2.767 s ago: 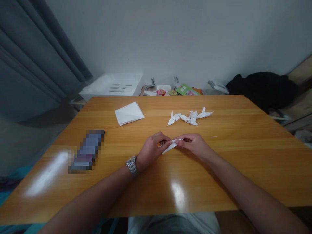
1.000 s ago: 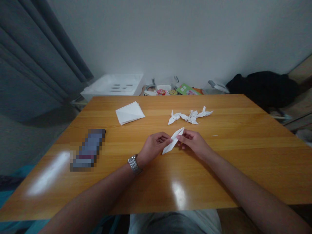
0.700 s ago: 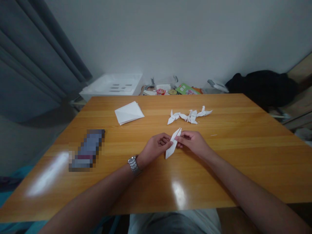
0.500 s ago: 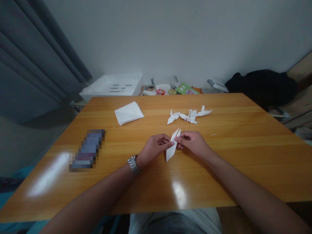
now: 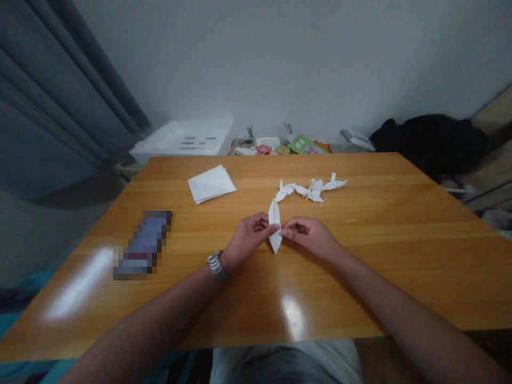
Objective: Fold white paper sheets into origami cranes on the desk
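Observation:
A narrow, diamond-shaped piece of folded white paper (image 5: pixel 275 216) stands nearly upright over the table, with a slit running down from its top point. My left hand (image 5: pixel 253 234) pinches it from the left, thumb across the front and fingers curled behind. At its right edge, my right hand (image 5: pixel 308 234) has thumb and forefinger closed together, the tips against the paper. Just beyond lie several folded paper cranes (image 5: pixel 314 190) in a row. A silver wristwatch (image 5: pixel 218 268) is on my left wrist.
A stack of white paper sheets (image 5: pixel 212 184) lies at the back left of the wooden table (image 5: pixel 384 202). Nearer, on the left, is a blurred-out phone-like object (image 5: pixel 146 242). Behind the table edge are a white plastic tray (image 5: pixel 160 140) and a green packet (image 5: pixel 306 144).
The folded paper has turned from a slant to nearly upright and shifted slightly left. My right fingers have moved from its front face to its right edge.

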Motion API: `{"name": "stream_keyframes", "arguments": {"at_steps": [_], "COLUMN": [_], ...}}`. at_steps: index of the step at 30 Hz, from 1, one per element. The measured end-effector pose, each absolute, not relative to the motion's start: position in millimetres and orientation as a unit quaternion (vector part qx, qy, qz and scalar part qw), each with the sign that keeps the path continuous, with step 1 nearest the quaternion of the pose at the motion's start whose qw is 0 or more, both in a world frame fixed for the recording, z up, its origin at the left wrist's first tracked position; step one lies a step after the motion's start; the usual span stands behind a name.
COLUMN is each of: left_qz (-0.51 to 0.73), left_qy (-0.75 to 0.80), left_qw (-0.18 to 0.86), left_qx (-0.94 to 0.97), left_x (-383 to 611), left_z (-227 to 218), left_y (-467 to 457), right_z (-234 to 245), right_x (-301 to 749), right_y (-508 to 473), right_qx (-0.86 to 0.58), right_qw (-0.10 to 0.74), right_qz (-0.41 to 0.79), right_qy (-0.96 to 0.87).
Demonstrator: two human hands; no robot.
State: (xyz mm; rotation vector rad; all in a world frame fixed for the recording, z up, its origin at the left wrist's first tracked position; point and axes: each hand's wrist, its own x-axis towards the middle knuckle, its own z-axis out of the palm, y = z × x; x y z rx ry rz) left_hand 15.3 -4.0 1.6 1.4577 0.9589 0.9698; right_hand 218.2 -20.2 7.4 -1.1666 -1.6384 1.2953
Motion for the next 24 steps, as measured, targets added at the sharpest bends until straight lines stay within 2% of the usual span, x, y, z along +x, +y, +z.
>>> {"name": "stream_keyframes", "arguments": {"at_steps": [9, 11, 14, 17, 20, 24], "left_qz": [0.414, 0.409, 0.409, 0.328, 0.235, 0.166], "left_qy": [0.398, 0.410, 0.447, 0.414, 0.364, 0.341], "left_qw": [0.523, 0.499, 0.365, 0.194, 0.117, 0.070], "left_qx": [0.629, 0.644, 0.707, 0.827, 0.894, 0.923], "left_x": [18, 16, 11, 6, 6, 8], "left_z": [1, 0, 1, 4, 3, -4], "left_y": [-6, -4, -1, -2, -5, -6], "right_z": [5, 8, 11, 11, 8, 4], "right_x": [214, 216, 221, 225, 227, 227], "right_y": [-23, -22, -18, -15, -13, -12], "right_qx": [-0.470, -0.491, -0.540, -0.560, -0.565, -0.551], "right_qw": [0.310, 0.302, 0.279, 0.235, 0.201, 0.174], "right_qz": [0.492, 0.448, 0.305, 0.223, 0.180, 0.124], "right_qy": [-0.664, -0.684, -0.733, -0.763, -0.779, -0.807]}}
